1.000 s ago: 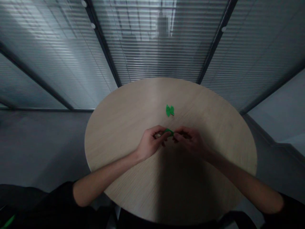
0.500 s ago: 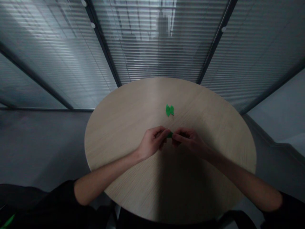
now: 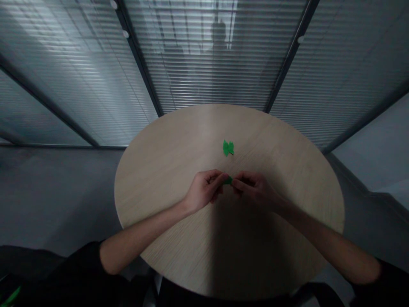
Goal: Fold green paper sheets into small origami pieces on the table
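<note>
My left hand [image 3: 204, 192] and my right hand [image 3: 255, 189] meet over the middle of a round wooden table [image 3: 159, 170]. Both pinch a small green piece of paper [image 3: 228, 181] between their fingertips; only a sliver of it shows. A folded green paper shape like a bow [image 3: 228, 148] lies flat on the table just beyond the hands, untouched.
Glass walls with horizontal blinds [image 3: 207, 64] and dark metal frames [image 3: 137, 59] stand behind the table. A grey floor [image 3: 57, 200] lies to the left. A dim reflection of a person shows in the glass.
The hands have closed tighter over the green paper, so less of it shows. The folded shape on the table has not moved.
</note>
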{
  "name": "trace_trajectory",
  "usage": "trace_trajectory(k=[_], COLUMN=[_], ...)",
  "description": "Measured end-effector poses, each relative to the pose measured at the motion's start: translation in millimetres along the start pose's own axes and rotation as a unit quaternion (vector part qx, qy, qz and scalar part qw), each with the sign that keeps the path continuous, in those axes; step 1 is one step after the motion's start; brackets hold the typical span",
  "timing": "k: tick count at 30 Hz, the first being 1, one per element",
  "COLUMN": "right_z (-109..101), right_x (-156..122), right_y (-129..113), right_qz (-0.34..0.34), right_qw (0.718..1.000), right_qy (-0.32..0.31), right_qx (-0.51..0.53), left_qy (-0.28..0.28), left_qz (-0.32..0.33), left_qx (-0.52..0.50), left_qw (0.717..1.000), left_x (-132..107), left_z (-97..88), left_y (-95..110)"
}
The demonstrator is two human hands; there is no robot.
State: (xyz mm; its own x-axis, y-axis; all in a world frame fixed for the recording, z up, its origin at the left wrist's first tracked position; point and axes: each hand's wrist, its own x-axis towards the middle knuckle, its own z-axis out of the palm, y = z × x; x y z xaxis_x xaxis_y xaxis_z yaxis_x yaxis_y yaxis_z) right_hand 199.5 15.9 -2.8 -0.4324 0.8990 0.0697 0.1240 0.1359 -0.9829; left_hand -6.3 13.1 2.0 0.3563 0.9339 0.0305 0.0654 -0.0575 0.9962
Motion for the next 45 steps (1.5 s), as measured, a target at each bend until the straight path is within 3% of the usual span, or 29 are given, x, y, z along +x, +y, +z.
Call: trace_trajectory(k=[5, 10, 19, 24, 29, 45], right_z=[-0.4, 3.5, 4.1, 3.3, 2.4, 4.9], right_x=[-0.7, -1.9, -4.6, -3.7, -3.0, -5.7], right_y=[0.9, -1.0, -7.0, -6.3, -3.8, -6.4], right_qz=[-0.007, -0.013, -0.01, -0.005, 0.001, 0.009], right_qw=[1.0, 1.0, 1.0, 1.0, 0.999, 0.998], right_qy=[0.002, -0.009, -0.002, 0.006, 0.006, -0.03], right_qx=[-0.01, -0.009, -0.024, -0.028, -0.032, -0.046], left_qy=[-0.018, -0.016, -0.024, -0.004, 0.02, 0.004], left_qz=[-0.008, 0.031, 0.016, 0.036, 0.101, 0.067], left_qx=[-0.021, 0.005, 0.0, 0.085, 0.185, 0.136], left_qw=[1.0, 0.999, 1.0, 0.996, 0.977, 0.988], left_x=[-0.2, -0.7, 0.5, -0.5, 0.1, -3.3], left_z=[1.3, 1.6, 3.2, 0.3, -3.6, 0.8], left_y=[-1.2, -4.2, -2.6, -5.1, -7.7, -5.6])
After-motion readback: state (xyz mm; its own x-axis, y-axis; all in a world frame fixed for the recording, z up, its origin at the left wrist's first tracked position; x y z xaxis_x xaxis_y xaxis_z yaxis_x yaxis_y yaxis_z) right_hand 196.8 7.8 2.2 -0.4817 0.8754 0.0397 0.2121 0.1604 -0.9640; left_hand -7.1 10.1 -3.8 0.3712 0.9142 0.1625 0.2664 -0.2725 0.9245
